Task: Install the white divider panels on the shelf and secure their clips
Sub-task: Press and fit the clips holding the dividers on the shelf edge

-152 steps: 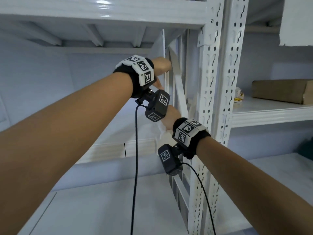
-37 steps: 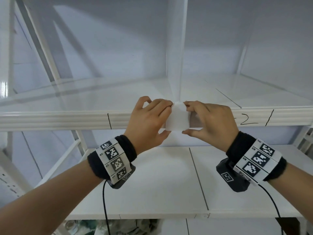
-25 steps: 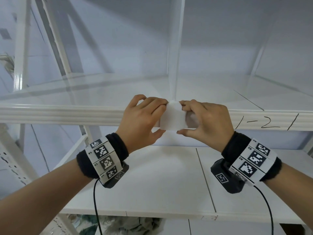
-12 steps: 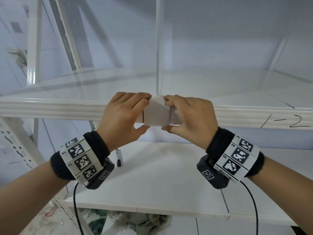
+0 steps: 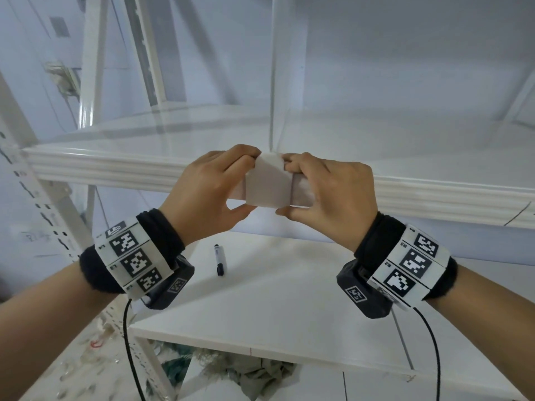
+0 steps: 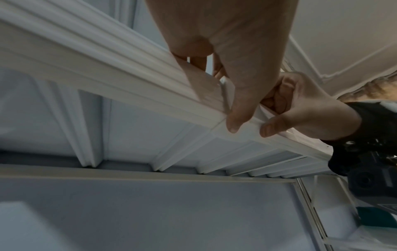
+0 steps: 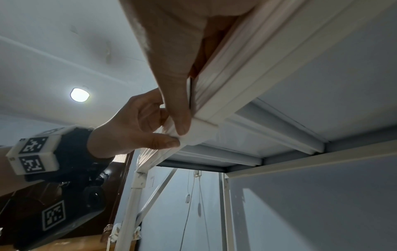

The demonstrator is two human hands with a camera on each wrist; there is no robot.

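Note:
A white clip [image 5: 267, 183] wraps the front rail [image 5: 101, 169] of the upper shelf, at the foot of a white divider panel [image 5: 285, 68] standing upright on that shelf. My left hand [image 5: 244, 183] grips the clip's left side, fingers over the top and thumb [image 6: 233, 125] underneath. On the other side my right hand [image 5: 289, 189] pinches the clip the same way, its thumb [image 7: 181, 125] on the clip's lower lip [image 7: 199, 134]. The clip's top, under the fingers, is hidden.
A black marker [image 5: 219, 260] lies on the lower shelf board [image 5: 289, 314]. A perforated upright [image 5: 43, 212] stands at the left. Crumpled cloth [image 5: 246, 374] lies under the lower shelf. Part of a handwritten mark [image 5: 518, 215] shows on the rail, far right.
Six seconds ago both hands were at the shelf's upright frame. Over the last second and a half the hands, clip and panel have slid left along the rail, away from the handwritten mark.

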